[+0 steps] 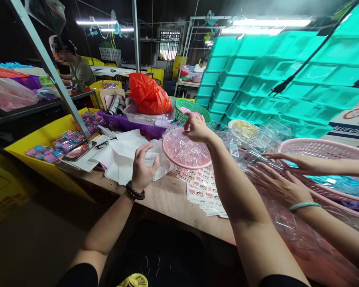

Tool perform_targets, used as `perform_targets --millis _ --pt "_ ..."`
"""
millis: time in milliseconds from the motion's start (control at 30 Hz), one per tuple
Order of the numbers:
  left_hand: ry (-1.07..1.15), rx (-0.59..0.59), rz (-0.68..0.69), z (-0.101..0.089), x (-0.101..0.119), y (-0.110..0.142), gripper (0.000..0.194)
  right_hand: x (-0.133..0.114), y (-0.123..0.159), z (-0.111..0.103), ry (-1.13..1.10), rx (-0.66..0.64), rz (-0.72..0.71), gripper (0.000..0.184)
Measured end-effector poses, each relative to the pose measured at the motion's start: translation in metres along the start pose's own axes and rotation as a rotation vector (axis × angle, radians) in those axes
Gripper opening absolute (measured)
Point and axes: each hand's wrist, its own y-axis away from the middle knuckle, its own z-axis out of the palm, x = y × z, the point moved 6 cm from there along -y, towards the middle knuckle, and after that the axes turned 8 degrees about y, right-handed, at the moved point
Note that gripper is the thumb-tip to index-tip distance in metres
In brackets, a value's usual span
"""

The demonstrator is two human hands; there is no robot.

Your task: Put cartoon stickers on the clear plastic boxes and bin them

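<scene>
My left hand [143, 166], with a dark beaded bracelet at the wrist, hovers over the table's front part beside white paper sheets [122, 153]. Its fingers are apart and nothing is in it. My right hand [198, 129] reaches across a round pink basket [187, 165] that holds clear plastic pieces. Its fingers are loosely bent and apart, close to a green basket [208, 113] with pink pieces inside. Under the pink basket lie printed sticker sheets [202, 187] with small cartoon figures.
A co-worker's hands [279, 183] work over clear plastic packs at right, by a larger pink basket [326, 145]. Turquoise crates [257, 75] stand behind. A red bag [149, 95] rests in a clear bin. Packed items fill a yellow bin [32, 137]; a phone [79, 151] lies nearby.
</scene>
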Motion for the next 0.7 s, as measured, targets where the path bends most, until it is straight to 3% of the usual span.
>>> perform_targets --millis 133,200,267,367,533,633,700 --pt "0.334 -0.126 -0.159 0.038 0.000 -0.015 0.086 0.001 0.032 -0.026 -0.421 0.046 -0.046 0.075" --pt "0.438 -0.170 -0.189 0.048 0.005 -0.016 0.108 -0.007 0.059 -0.026 -0.672 0.034 -0.089 0.070" --pt "0.556 -0.239 -0.185 0.053 0.014 -0.014 0.116 -0.018 0.088 -0.016 -0.873 -0.001 -0.101 0.063" --pt "0.792 -0.321 -0.241 0.057 0.023 -0.001 0.114 -0.034 0.125 0.015 -1.087 -0.016 -0.028 0.055" --pt "0.977 -0.121 -0.532 0.065 0.020 0.042 0.092 -0.062 0.168 0.064 -1.246 0.281 0.115 0.069" --pt "1.062 -0.088 -0.724 0.071 0.017 0.069 0.076 -0.082 0.190 0.073 -1.170 0.371 0.101 0.082" --pt "1.057 -0.116 -0.797 0.067 0.013 0.079 0.066 -0.084 0.204 0.063 -1.018 0.430 0.103 0.089"
